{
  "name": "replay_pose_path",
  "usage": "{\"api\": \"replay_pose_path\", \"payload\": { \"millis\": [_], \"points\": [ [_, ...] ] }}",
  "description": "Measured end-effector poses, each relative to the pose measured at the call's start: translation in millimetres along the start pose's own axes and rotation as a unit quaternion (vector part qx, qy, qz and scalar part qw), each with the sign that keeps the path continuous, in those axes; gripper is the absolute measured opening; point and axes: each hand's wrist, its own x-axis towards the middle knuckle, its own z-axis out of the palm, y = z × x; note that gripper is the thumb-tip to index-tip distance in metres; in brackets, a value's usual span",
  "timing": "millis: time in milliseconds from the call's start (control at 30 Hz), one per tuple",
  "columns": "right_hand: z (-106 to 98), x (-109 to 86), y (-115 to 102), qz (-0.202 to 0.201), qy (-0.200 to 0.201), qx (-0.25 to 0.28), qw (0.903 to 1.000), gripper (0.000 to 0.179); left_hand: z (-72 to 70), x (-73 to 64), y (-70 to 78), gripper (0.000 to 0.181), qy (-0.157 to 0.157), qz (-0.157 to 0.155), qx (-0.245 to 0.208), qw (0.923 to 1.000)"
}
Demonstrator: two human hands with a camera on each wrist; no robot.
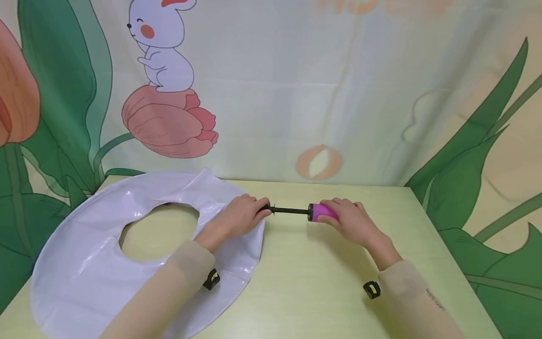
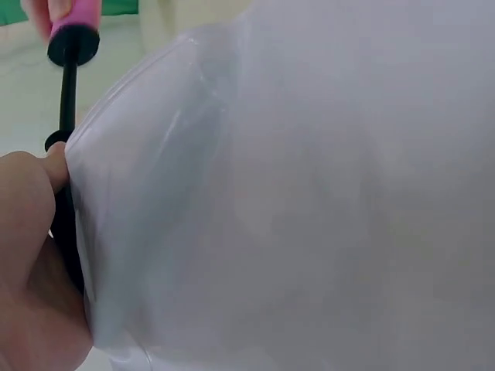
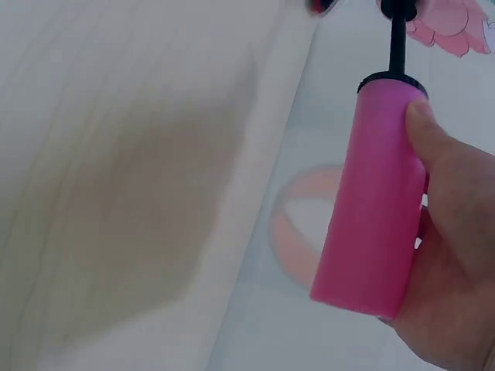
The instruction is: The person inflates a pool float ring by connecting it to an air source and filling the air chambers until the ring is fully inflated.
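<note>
A hand pump with a pink barrel [image 3: 371, 201] and a thin black rod [image 1: 292, 210] is held level above the table, its rod drawn out. My right hand [image 1: 353, 221] grips the barrel, thumb along its side. My left hand [image 1: 243, 214] holds the black end at the other side of the rod; its fingers are curled round it. Beneath the left forearm lies a white, glossy inflatable ring [image 1: 84, 263], wrinkled and partly filled. Its film [image 2: 294, 185] fills most of the left wrist view, close beside the left hand [image 2: 31, 247]. Whether pump and ring are joined cannot be told.
The pale yellow table [image 1: 296, 282] carries the ring on its left side. A printed cloth [image 1: 271, 94] with a rabbit and tulips hangs along the back and sides. Black clips [image 1: 372, 289] show near both sleeves.
</note>
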Motion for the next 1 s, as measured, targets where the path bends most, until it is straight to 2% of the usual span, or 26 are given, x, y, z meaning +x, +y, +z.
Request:
{"api": "replay_pose_path", "payload": {
  "millis": [167,300,433,533,700,800,1000],
  "points": [
    [4,16.5,-28,-0.023,-0.001,-0.017,0.9996,0.054,2.9,11.4,17.3,0.022,-0.004,0.004,0.008,0.9999],
    [5,21.7,-39,-0.027,0.004,-0.028,0.9992,0.051,4.4,12.6,20.8,0.021,-0.006,-0.01,0.012,0.9999],
    [3,17.4,-31,-0.026,0.001,-0.012,0.9996,0.05,3.9,7.9,11.7,0.02,-0.007,-0.01,-0.001,0.9999],
    [0,8.8,-17,-0.014,-0.004,0.006,0.9999,0.051,3.1,2.2,0.7,0.02,-0.006,-0.005,-0.004,1.0],
    [2,-0.9,7,0.009,-0.003,0.011,0.9999,0.05,2.1,-4.8,-9.5,0.021,-0.002,-0.016,0.033,0.9993],
    [8,3.2,5,0.007,-0.007,0.011,0.9999,0.047,3.4,-1.1,-2.5,0.025,-0.008,-0.02,0.056,0.9982],
    [15,18.7,-30,-0.025,-0.018,-0.028,0.9991,0.051,10.5,10.2,19.4,0.027,-0.004,-0.018,0.057,0.9982]
  ]
}}
